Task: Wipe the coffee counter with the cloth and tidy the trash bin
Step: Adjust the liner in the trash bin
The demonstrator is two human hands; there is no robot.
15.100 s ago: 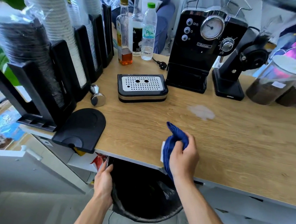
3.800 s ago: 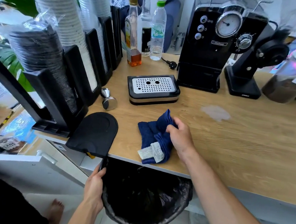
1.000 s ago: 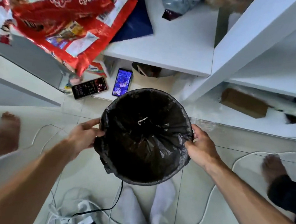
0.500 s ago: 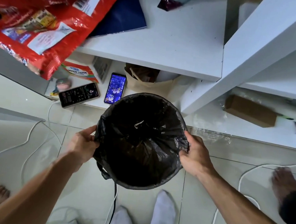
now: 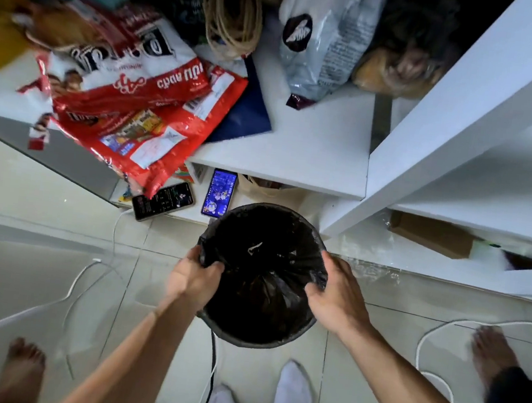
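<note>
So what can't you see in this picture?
Head view:
- Bottom of the bin bag: too dark to tell what's in it.
- Fingertips of the left hand and right hand: curled into the bag's folds.
- Phone screen: too small to read.
- Cloth and counter: outside the frame.

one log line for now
step: tidy bin | left hand: grips liner | right hand: grips liner | bin: on floor
</note>
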